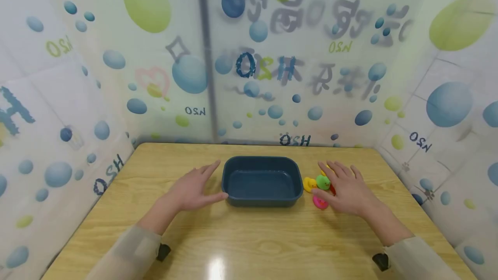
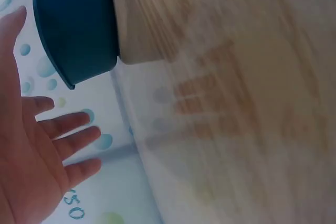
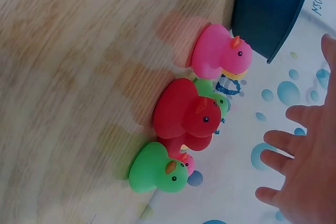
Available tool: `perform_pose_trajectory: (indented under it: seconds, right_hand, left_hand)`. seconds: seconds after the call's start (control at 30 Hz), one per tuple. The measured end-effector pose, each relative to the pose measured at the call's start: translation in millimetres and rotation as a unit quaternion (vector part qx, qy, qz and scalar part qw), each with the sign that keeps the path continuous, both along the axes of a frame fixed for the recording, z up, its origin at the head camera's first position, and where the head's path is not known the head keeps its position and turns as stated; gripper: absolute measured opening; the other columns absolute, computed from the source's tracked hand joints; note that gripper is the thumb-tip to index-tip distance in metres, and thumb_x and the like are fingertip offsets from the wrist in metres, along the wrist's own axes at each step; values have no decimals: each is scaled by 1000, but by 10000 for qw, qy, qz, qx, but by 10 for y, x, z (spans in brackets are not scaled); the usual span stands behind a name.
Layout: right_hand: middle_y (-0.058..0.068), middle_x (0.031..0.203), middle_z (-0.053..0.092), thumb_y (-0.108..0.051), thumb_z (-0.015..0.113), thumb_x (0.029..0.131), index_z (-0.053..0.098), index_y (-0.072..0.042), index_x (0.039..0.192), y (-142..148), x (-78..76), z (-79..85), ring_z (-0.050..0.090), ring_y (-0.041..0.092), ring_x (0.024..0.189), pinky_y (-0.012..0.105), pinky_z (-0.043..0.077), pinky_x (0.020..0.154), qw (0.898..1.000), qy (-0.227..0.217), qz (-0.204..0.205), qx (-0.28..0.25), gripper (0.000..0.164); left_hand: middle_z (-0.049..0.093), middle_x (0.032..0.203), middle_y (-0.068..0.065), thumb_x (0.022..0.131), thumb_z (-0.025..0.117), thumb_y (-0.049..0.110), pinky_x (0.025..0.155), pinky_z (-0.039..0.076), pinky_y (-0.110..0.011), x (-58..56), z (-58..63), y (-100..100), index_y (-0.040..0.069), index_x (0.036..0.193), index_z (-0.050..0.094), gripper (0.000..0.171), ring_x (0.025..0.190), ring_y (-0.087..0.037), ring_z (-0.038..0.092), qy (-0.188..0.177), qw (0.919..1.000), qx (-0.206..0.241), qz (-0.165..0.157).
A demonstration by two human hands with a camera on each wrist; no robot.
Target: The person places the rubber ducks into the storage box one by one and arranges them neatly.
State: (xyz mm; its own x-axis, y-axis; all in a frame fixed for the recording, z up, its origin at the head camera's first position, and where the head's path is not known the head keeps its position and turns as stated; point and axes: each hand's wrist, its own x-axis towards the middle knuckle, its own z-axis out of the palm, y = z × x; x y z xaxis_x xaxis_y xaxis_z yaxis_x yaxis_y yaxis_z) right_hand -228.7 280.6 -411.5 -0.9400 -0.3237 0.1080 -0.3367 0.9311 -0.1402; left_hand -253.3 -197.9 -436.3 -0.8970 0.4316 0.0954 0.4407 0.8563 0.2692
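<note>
A dark blue rectangular basin (image 1: pixel 264 202) sits on the table with nothing visible inside. My left hand (image 1: pixel 190 190) hovers at its left side, fingers spread and holding nothing. The thumb tip is at the basin's rim in the head view; I cannot tell if it touches. Right of the basin is a cluster of rubber ducks, among them a yellow duck (image 1: pixel 309 185), a green duck (image 3: pixel 155 170), a red duck (image 3: pixel 178 109) and a pink duck (image 3: pixel 210 53). My right hand (image 1: pixel 347 190) is over this cluster with fingers spread, partly hiding it in the head view, and grips nothing.
The light wooden table (image 1: pixel 249 237) meets a printed curtain (image 1: pixel 249 116) at its back edge. Similar sheets with blue and green dots hang on the left and right sides. A glare spot shows on the table near the front.
</note>
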Motion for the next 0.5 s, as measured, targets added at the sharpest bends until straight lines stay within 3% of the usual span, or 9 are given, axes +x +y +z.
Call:
perform_pose_trajectory:
  seconds: [0.07, 0.2, 0.5]
  right_hand:
    - [24, 171, 42, -74, 56, 104, 37, -14, 172, 1, -2, 1, 37, 53, 158, 80, 17, 124, 10000, 68, 9, 31, 93]
    - [24, 168, 47, -74, 56, 103, 38, -14, 171, 14, -5, 6, 43, 53, 153, 79, 21, 124, 9999, 115, 3, 86, 93]
    - [24, 162, 53, -76, 58, 102, 41, -11, 169, 57, -5, 19, 48, 53, 147, 78, 28, 122, 9998, 100, -146, 137, 95]
  left_hand:
    - [50, 167, -23, 94, 60, 85, 118, 45, -68, -34, -28, 7, 20, 177, 24, 111, 149, -48, 54, -321, 9993, 172, -38]
    - [50, 169, -18, 94, 57, 88, 118, 45, -68, -108, -75, 41, 26, 178, 18, 112, 154, -45, 50, -853, 9958, 319, -67]
    - [39, 176, -13, 94, 60, 86, 125, 40, -64, -206, -39, 163, 26, 178, 15, 113, 160, -41, 44, -1250, 9908, 508, -66]
